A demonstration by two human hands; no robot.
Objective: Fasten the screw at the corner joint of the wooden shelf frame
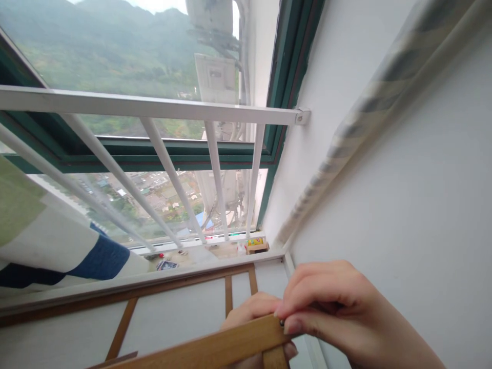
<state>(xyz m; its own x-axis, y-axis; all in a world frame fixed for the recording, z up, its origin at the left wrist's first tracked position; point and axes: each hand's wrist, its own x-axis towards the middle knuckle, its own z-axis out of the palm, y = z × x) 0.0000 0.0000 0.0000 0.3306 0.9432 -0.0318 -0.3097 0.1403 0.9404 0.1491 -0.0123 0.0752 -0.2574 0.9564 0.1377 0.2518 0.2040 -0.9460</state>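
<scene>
A flat wooden bar [215, 346] slants up from the bottom edge of the view to its squared end at lower right. A small dark metal screw [282, 323] sits in that end. My right hand [338, 302] comes in from the right, thumb and index finger pinched together at the screw. Behind the bar is my left hand [253, 308], its fingers bent round the bar's end; most of its palm is hidden. A second wooden piece [275, 357] meets the bar from below, close to the fingertips.
Thin wooden strips [123, 328] stand against the white wall below the window. A white railing [154, 105] crosses before the green-framed window. At left hangs a checked curtain [102, 256], with a rolled one at right. Small items, including a cardboard box [257, 248], lie on the sill.
</scene>
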